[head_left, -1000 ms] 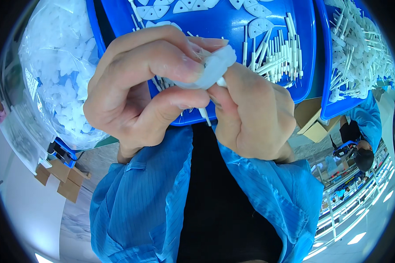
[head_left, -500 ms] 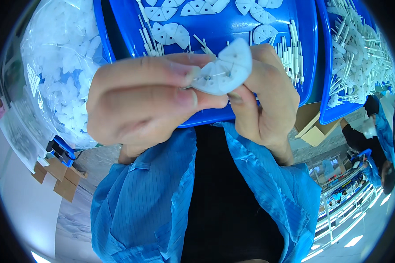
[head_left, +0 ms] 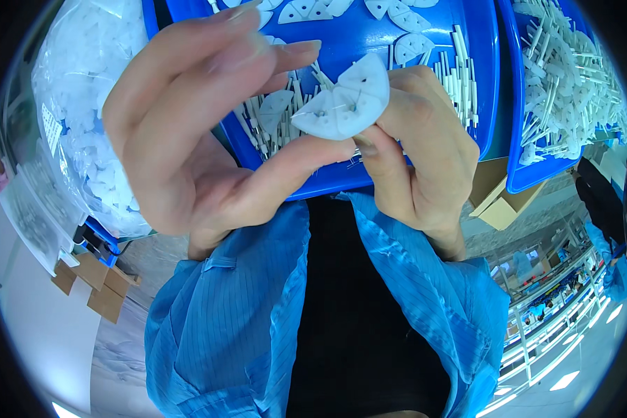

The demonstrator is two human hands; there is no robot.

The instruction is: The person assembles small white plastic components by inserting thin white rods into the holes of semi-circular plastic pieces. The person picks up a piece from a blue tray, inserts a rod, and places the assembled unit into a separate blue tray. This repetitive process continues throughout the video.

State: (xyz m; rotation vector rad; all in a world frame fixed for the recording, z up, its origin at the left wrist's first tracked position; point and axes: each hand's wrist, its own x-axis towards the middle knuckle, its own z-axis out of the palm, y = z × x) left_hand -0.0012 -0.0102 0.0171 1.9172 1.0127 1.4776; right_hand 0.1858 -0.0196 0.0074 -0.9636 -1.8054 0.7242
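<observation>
A white fan-shaped plastic piece, made of joined wedge sections with small holes, is pinched at its right side between the thumb and fingers of my right hand. Fine metal wires show on its face. My left hand is open, its fingers raised and spread away from the piece. The left thumb reaches under the piece's lower edge and seems to touch it. Below both hands lies a blue tray with similar white pieces and bundles of thin white sticks, partly hidden by my hands.
At the right stands a second blue tray heaped with white parts and sticks. A clear bag full of white pieces bulges at the left. An opened cardboard box sits below the trays, and a person in blue is at the far right.
My left fingers have let go of the piece's left side and lifted up and away. The right hand keeps its grip almost in place.
</observation>
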